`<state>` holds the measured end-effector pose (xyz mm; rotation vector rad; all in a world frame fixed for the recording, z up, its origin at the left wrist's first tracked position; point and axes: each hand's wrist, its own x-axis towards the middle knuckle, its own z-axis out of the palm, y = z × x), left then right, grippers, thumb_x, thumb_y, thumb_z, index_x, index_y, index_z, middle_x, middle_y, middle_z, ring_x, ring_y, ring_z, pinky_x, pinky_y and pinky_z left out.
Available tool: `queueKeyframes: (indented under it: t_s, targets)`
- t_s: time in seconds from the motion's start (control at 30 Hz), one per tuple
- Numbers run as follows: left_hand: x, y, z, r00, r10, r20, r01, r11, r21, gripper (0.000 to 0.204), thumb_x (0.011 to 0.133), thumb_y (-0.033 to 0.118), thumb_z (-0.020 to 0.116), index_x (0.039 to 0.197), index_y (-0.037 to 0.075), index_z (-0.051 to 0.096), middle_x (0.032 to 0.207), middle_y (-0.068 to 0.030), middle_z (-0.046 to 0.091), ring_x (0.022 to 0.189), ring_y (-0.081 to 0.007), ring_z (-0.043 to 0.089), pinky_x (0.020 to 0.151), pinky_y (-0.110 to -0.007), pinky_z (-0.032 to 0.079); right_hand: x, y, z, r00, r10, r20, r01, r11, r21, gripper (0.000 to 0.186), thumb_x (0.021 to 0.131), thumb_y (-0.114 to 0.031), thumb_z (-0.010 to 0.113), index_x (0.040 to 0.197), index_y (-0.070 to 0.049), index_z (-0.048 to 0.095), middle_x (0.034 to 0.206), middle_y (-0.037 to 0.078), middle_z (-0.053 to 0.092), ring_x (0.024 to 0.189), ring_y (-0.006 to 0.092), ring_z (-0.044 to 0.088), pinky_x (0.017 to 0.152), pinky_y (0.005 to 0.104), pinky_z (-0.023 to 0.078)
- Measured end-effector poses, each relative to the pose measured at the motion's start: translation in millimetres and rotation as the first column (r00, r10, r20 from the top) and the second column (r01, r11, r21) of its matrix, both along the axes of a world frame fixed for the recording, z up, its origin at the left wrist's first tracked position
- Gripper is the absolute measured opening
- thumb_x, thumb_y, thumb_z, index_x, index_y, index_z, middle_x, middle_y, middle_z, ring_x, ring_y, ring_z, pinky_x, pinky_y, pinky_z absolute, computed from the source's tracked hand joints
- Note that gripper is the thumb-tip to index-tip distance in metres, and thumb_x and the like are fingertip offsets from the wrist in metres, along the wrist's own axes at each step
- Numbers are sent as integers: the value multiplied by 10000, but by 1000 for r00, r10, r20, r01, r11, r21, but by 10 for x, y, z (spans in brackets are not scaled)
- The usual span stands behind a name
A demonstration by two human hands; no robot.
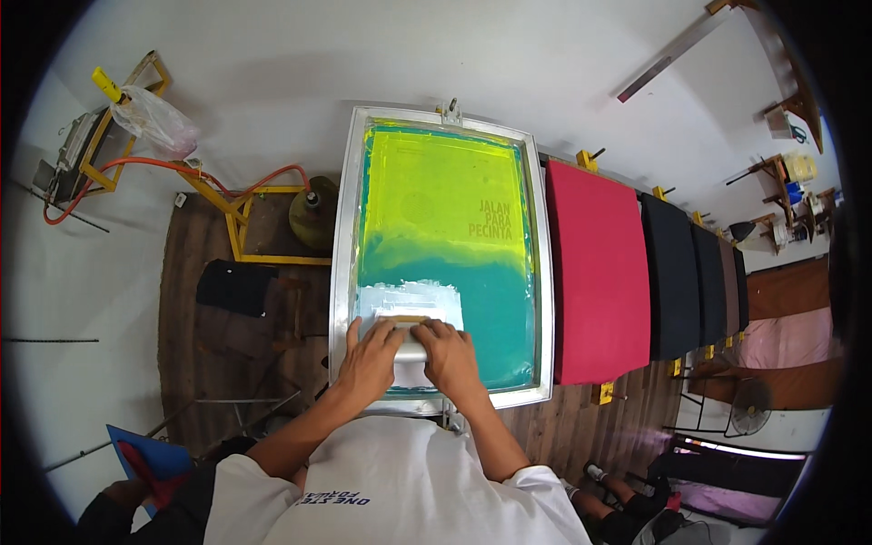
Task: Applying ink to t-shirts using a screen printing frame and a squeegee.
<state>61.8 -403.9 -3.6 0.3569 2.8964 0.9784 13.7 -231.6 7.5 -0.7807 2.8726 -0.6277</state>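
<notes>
Both my hands grip a squeegee (pixel 411 347) with a pale, wide body and a yellowish strip along its far edge. My left hand (pixel 371 363) is on its left end and my right hand (pixel 449 360) on its right, fingers curled over it. The squeegee rests on the near part of a printing screen (pixel 490 300), whose mesh is yellow-green at the far side and teal nearer me. White ink (pixel 413 295) lies smeared just beyond the squeegee. A silver metal frame (pixel 545 272) surrounds the mesh, and small lettering shows at its right. My hands partly hide the squeegee.
To the right stand a red fabric-covered board (pixel 599 272) and several black ones (pixel 670 277). At left are a yellow metal stand (pixel 238 227), a gas cylinder (pixel 313 216) with an orange hose (pixel 145 161), and folded dark cloth (pixel 234 289). Another person's legs (pixel 613 495) show lower right.
</notes>
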Motion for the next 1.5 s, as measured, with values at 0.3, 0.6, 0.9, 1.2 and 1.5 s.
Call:
queueKeyframes:
  t_s: [0.3, 0.6, 0.9, 1.2, 1.5]
  targets:
    - [644, 57, -230, 984, -163, 76, 173, 973, -153, 605, 753, -25, 616, 1345, 14, 498, 1359, -192, 486, 1312, -314, 458, 1121, -521, 217, 756, 200, -156, 994, 24, 111, -30, 998, 52, 539, 683, -7, 654, 1212, -91, 595, 1263, 125, 560, 1199, 320, 524, 960, 469, 416]
    - [128, 25, -60, 998, -47, -42, 45, 998, -42, 539, 743, -64, 612, 1274, 11, 551, 1335, -190, 512, 1289, -302, 489, 1107, -509, 249, 174, 24, -53, 994, -17, -105, 22, 998, 51, 460, 723, 46, 578, 1160, -99, 590, 1222, 128, 597, 1147, 317, 566, 899, 467, 442]
    - [384, 102, 127, 991, -52, 126, 55, 998, -21, 572, 731, -52, 650, 1289, 9, 540, 1349, -190, 504, 1326, -313, 450, 1111, -501, 255, 444, 175, -81, 998, 52, 43, -56, 996, 75, 327, 797, -51, 568, 1114, -122, 603, 1172, 136, 592, 1128, 300, 581, 888, 494, 446]
    - [396, 143, -193, 998, -64, 2, 64, 987, -149, 675, 656, -64, 669, 1309, 24, 520, 1355, -178, 507, 1331, -297, 436, 1090, -463, 300, 551, 181, -431, 996, 2, -87, 2, 999, 41, 451, 802, -77, 583, 1251, -113, 571, 1270, 139, 544, 1259, 307, 488, 971, 475, 414]
    - [-18, 110, -18, 998, 15, -59, -21, 994, -104, 597, 732, -88, 596, 1317, 5, 525, 1389, -204, 480, 1331, -322, 440, 1068, -463, 324, 60, 68, -185, 983, -10, -181, 12, 1000, 7, 258, 827, -112, 582, 1082, -106, 621, 1110, 126, 590, 1108, 286, 577, 865, 462, 466]
